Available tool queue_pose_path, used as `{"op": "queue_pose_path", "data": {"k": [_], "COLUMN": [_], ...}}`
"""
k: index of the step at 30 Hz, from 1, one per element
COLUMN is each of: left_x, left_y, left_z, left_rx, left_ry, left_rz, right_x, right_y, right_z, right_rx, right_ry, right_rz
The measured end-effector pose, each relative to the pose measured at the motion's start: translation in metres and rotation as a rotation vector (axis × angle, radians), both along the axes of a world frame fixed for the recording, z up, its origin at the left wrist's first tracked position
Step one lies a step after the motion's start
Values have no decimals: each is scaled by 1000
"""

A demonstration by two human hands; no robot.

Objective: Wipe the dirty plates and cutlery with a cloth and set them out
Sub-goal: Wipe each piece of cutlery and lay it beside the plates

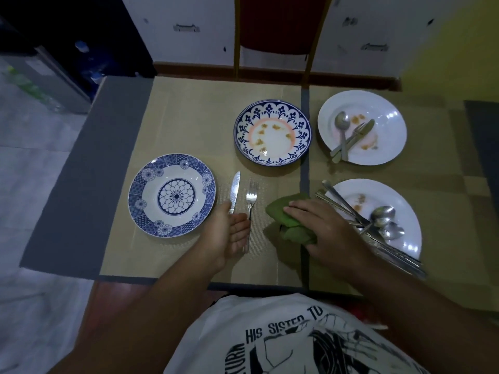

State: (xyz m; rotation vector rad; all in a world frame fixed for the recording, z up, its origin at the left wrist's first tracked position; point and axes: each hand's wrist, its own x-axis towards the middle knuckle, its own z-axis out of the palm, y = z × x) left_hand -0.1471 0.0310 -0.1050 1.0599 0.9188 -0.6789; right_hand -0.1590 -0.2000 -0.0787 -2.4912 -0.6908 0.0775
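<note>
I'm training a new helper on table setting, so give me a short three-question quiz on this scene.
1. True or false: the blue patterned plate beside the left hand shows food marks.
2. What lies on the mat between that plate and the green cloth? A) a spoon alone B) a knife and a fork C) nothing
3. How many plates show food marks?
Key: 1 false; 2 B; 3 three: the floral-rimmed plate, the far white plate and the near white plate.
</note>
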Motion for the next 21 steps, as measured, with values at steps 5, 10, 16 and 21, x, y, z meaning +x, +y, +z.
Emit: {"op": "queue_pose_path", "data": {"k": [5,10,16,21], "left_x": [6,12,8,7], "left_y": [-43,-101,-164,-187], "left_z": [20,34,31,12], "left_rx": [-109,-139,-99,315], "left_ry": [-20,10,31,-189], "left_rz": [-76,-222,-406,-660], "right_x": [-7,-24,-51,-68], "right_y": [-26,-75,-136,-161], "right_z": [7,7,9,11], "right_rx": [21,18,-19,31], "right_ry": [-65,-66,-54,-38], "right_rz": [-87,-212,-402,-452]}}
